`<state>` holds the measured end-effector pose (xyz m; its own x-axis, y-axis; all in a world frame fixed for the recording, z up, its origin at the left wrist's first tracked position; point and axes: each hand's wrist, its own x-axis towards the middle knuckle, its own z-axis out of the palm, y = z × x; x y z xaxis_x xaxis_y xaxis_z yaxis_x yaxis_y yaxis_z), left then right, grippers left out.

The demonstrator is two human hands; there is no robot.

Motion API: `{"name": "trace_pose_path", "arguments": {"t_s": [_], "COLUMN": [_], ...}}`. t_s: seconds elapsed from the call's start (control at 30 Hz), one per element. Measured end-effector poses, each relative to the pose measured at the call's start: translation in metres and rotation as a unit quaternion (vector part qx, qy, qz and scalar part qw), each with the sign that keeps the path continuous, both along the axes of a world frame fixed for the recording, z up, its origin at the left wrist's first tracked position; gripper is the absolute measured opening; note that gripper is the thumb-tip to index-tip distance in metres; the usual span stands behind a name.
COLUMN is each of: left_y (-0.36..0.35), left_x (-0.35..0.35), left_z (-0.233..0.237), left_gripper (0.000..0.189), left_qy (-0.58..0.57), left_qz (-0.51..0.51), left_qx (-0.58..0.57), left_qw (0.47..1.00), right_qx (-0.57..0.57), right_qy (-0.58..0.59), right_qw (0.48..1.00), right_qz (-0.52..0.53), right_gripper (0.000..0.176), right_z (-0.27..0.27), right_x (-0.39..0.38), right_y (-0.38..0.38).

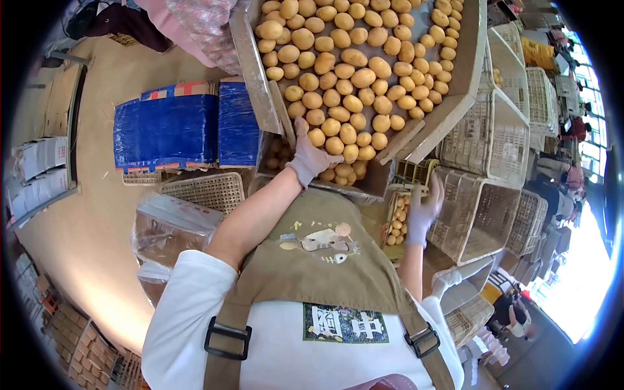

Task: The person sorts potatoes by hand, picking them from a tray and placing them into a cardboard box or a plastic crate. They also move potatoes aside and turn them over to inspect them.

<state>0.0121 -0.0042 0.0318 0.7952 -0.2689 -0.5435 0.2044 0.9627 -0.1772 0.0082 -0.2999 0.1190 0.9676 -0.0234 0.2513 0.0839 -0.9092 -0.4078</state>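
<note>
Many round yellow-brown fruits (353,103) cover a wide tray with raised sides (448,120). My left hand (310,156), gloved, is at the tray's near left corner with its fingers spread, the thumb beside the lowest fruits and the fingers along the wooden side board. Below the tray's mouth, more fruits lie in a dark bin (374,187). My right hand (428,207), also gloved, is raised on the right with its fingers extended and nothing visible in it. Next to it, a small yellow-rimmed basket (392,224) holds fruits.
Plastic crates (478,218) are stacked on the right. Blue-wrapped boxes (166,130) and a woven basket (207,192) stand on the left, with a plastic-wrapped box (172,227) below. Patterned clothing of another person (211,29) shows at the top left. People are at the far right.
</note>
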Motion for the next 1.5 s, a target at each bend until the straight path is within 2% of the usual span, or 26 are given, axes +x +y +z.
{"name": "trace_pose_path", "arguments": {"t_s": [0.03,0.1,0.13,0.17,0.23,0.27,0.3,0.4,0.43,0.5,0.53,0.57,0.63,0.7,0.77,0.87,0.93,0.97,1.03,1.1,1.17,1.23,1.27,1.37,1.4,1.5], "left_y": [0.0,0.002,0.001,0.002,0.003,0.002,0.001,-0.001,0.001,0.0,-0.001,-0.003,-0.001,0.001,0.001,-0.004,-0.005,-0.007,-0.003,-0.004,-0.003,0.002,0.004,0.002,0.003,0.011], "left_x": [-0.001,0.001,0.001,0.001,-0.001,-0.002,-0.002,0.0,0.0,-0.001,0.0,0.002,0.001,0.001,-0.001,-0.008,-0.008,-0.009,-0.007,-0.006,-0.005,-0.002,-0.001,-0.001,-0.005,-0.013], "left_z": [-0.004,-0.013,-0.02,-0.017,-0.01,-0.014,-0.018,-0.031,-0.027,-0.02,-0.027,-0.034,-0.022,-0.015,-0.016,-0.053,-0.065,-0.071,-0.047,-0.044,-0.033,-0.017,-0.008,-0.003,-0.002,-0.009], "left_gripper": [0.093,0.093,0.097,0.099,0.103,0.107,0.107,0.107,0.107,0.107,0.105,0.105,0.103,0.102,0.101,0.101,0.101,0.1,0.1,0.1,0.101,0.101,0.1,0.102,0.114,0.106], "left_qy": [-0.003,-0.017,-0.044,-0.035,-0.016,-0.039,-0.029,0.003,-0.006,-0.023,-0.05,-0.044,-0.029,-0.051,-0.033,-0.089,-0.131,-0.134,-0.138,-0.13,-0.111,-0.075,-0.06,-0.069,-0.098,-0.079], "left_qz": [-0.001,0.0,0.002,-0.005,-0.018,-0.015,-0.014,-0.002,-0.001,-0.001,0.006,0.008,0.001,-0.006,-0.018,-0.036,-0.042,-0.042,-0.043,-0.033,-0.029,-0.024,-0.019,-0.025,-0.025,-0.023], "left_qx": [0.001,0.004,-0.001,0.002,0.008,-0.001,-0.004,-0.001,0.001,0.004,0.01,0.013,0.02,0.034,0.049,0.166,0.243,0.218,0.167,0.17,0.141,0.017,-0.015,0.022,0.032,0.043], "left_qw": [1.0,1.0,0.999,0.999,1.0,0.999,0.999,1.0,1.0,1.0,0.999,0.999,0.999,0.998,0.998,0.981,0.96,0.966,0.975,0.976,0.983,0.997,0.998,0.997,0.994,0.996], "right_qx": [0.127,0.126,0.131,0.099,0.015,-0.032,-0.08,-0.078,-0.029,0.161,0.438,0.581,0.691,0.71,0.702,0.688,0.708,0.718,0.778,0.823,0.845,0.865,0.863,0.849,0.843,0.749], "right_qy": [0.018,0.056,0.067,0.152,0.147,0.16,0.172,0.28,0.254,0.151,0.301,0.326,0.386,0.368,0.317,0.261,0.267,0.27,0.312,0.349,0.336,0.338,0.335,0.286,0.282,0.207], "right_qw": [0.991,0.984,0.979,0.97,0.959,0.961,0.96,0.945,0.952,0.937,0.817,0.718,0.577,0.572,0.607,0.649,0.624,0.611,0.506,0.394,0.363,0.328,0.331,0.434,0.422,0.615], "right_qz": [0.027,0.115,0.144,0.161,0.24,0.223,0.208,0.151,0.169,0.27,0.225,0.204,0.199,0.18,0.195,0.194,0.195,0.196,0.205,0.215,0.204,0.172,0.181,0.098,0.176,0.136], "right_gripper": [0.046,0.044,0.042,0.045,0.051,0.054,0.057,0.062,0.065,0.067,0.066,0.068,0.069,0.069,0.064,0.065,0.065,0.065,0.054,0.048,0.046,0.042,0.039,0.037,0.043,0.045], "right_z": [0.012,0.039,0.027,0.039,0.013,-0.019,-0.023,-0.016,-0.018,-0.051,-0.021,-0.02,0.002,0.012,0.006,0.003,0.009,0.011,0.012,0.011,0.01,0.021,0.017,0.044,0.032,0.05], "right_x": [0.019,0.053,0.072,0.087,0.124,0.145,0.151,0.16,0.161,0.168,0.155,0.151,0.129,0.111,0.1,0.086,0.079,0.077,0.079,0.08,0.077,0.075,0.076,0.073,0.075,0.076], "right_y": [0.044,0.125,0.157,0.192,0.243,0.266,0.285,0.301,0.291,0.262,0.257,0.244,0.218,0.207,0.196,0.184,0.178,0.175,0.168,0.159,0.155,0.151,0.147,0.155,0.145,0.143]}}
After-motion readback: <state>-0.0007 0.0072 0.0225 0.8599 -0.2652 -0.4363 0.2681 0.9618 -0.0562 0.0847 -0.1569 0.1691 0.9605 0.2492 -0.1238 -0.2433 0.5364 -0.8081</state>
